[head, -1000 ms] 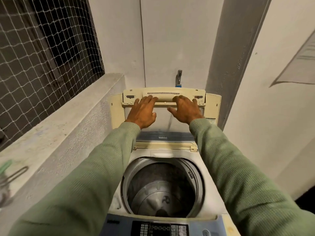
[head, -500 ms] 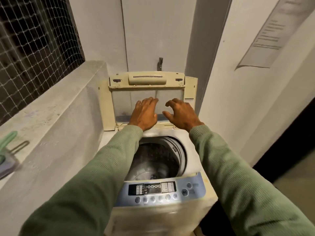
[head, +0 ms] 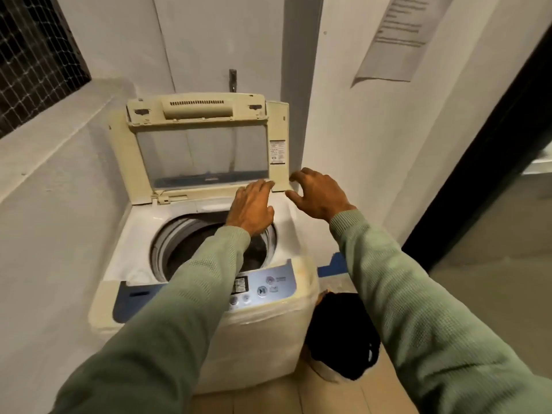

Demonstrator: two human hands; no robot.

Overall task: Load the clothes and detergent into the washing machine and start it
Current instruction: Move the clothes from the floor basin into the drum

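Two empty hands, left hand and right hand, hover with fingers loosely spread at the back right corner of the washer, beside its upright lid, which could fall shut if bumped, while a dark bundle, likely clothes, lies by its front right corner.

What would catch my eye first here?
The washing machine in the middle, its lid standing upright over the open drum. The left hand and right hand are empty, by the lid's lower right corner. A dark bundle sits on the floor right of the machine.
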